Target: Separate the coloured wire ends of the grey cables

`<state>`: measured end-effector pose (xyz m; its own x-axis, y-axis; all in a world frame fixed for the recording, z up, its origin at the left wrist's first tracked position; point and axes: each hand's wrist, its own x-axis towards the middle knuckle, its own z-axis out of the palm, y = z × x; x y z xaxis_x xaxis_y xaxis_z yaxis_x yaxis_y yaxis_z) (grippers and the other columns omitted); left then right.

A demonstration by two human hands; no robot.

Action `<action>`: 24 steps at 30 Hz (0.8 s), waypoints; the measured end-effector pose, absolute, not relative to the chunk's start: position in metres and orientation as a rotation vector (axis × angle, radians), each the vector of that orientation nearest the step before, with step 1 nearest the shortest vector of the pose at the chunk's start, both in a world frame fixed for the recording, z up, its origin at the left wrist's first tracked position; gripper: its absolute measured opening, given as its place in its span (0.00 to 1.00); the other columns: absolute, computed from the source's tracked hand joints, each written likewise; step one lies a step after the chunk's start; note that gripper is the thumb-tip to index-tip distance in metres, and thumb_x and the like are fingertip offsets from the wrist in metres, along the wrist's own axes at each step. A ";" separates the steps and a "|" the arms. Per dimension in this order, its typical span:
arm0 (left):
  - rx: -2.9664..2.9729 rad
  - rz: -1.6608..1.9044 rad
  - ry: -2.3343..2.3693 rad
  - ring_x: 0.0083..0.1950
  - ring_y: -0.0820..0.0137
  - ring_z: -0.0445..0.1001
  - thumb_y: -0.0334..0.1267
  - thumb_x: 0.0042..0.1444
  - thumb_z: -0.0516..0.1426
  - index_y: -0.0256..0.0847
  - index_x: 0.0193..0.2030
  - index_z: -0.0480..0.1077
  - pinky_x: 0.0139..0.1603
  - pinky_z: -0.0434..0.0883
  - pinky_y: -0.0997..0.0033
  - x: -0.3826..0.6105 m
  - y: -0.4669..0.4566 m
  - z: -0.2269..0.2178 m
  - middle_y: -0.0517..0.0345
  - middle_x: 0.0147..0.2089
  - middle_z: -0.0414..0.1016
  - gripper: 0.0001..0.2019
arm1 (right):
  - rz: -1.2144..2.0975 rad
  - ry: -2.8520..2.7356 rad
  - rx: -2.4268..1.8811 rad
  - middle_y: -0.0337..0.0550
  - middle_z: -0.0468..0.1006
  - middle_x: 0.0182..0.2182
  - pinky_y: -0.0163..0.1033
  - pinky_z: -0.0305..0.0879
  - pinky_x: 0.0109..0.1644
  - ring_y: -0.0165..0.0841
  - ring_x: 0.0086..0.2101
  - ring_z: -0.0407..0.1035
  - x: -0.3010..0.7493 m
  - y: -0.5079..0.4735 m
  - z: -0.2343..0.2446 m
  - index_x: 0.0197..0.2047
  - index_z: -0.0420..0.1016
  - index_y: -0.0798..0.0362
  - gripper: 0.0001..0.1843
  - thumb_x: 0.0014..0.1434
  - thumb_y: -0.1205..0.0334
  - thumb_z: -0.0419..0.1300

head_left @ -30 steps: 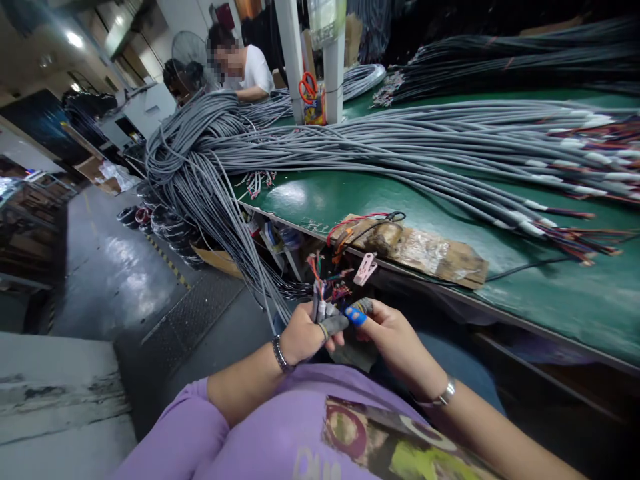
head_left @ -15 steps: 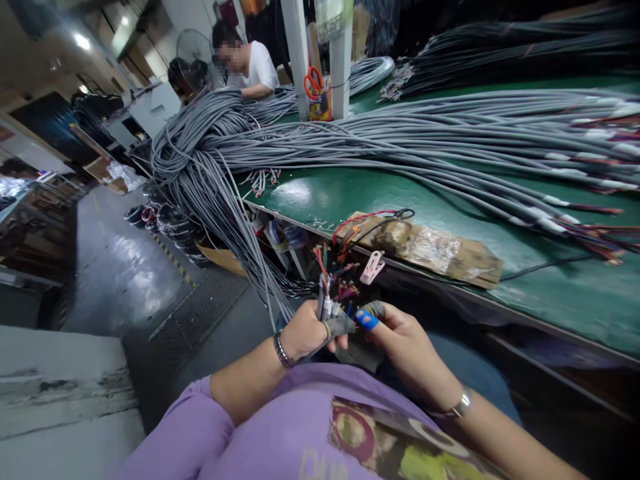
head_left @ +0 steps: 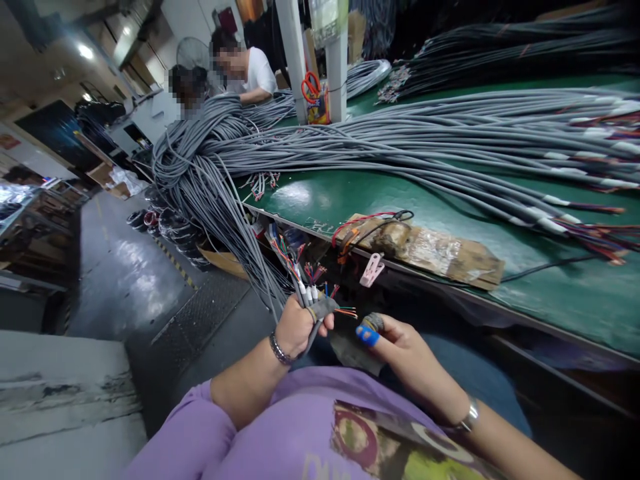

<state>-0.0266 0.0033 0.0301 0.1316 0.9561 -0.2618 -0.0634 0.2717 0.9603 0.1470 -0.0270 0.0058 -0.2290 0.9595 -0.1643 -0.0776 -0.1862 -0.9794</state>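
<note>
My left hand (head_left: pixel 295 327) is closed around the ends of several grey cables (head_left: pixel 302 292), its thumb wrapped in grey tape. White bands circle the cable ends, and thin coloured wires (head_left: pixel 285 257) fan out above the fist. One set of orange and green wires (head_left: pixel 346 311) sticks out to the right past the thumb. Across a small gap is my right hand (head_left: pixel 403 343), thumb and forefinger pinched together. Blue tape covers that thumb and grey wrap the forefinger; whatever lies between the tips, if anything, is too small to make out.
A green table (head_left: pixel 540 293) carries long bundles of grey cable (head_left: pixel 380 137). At its edge lie a taped cardboard strip (head_left: pixel 435 253) and a pink clip (head_left: pixel 373 269). Orange-handled scissors (head_left: pixel 311 85) stand by a post. Two people (head_left: pixel 257 70) are at the far side.
My left hand has moved slightly left with the cables, away from my right hand. Orange and green wires now show past its thumb. A second person's head has appeared at the back.
</note>
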 end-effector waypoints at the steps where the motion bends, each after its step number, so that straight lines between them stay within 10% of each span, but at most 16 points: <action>1: 1.025 0.942 1.171 0.14 0.80 0.61 0.51 0.44 0.64 0.35 0.19 0.65 0.15 0.56 0.79 -0.027 0.002 0.031 0.60 0.16 0.67 0.21 | 1.528 -1.165 -1.167 0.35 0.64 0.19 0.34 0.57 0.26 0.27 0.22 0.56 0.148 -0.026 0.006 0.25 0.67 0.53 0.22 0.51 0.41 0.62; 18: 1.263 0.483 1.018 0.16 0.79 0.63 0.48 0.46 0.64 0.34 0.19 0.68 0.17 0.59 0.79 -0.022 -0.004 0.029 0.58 0.18 0.69 0.19 | 1.548 -1.322 -1.019 0.40 0.75 0.25 0.37 0.64 0.32 0.32 0.26 0.67 0.143 -0.015 0.019 0.30 0.73 0.52 0.18 0.52 0.45 0.63; 24: 1.180 0.790 1.089 0.15 0.79 0.62 0.50 0.48 0.63 0.34 0.18 0.67 0.17 0.58 0.78 -0.028 -0.004 0.030 0.58 0.17 0.68 0.21 | 1.501 -0.745 -1.207 0.35 0.66 0.21 0.34 0.59 0.25 0.25 0.20 0.56 0.155 -0.002 0.001 0.26 0.70 0.53 0.22 0.44 0.43 0.68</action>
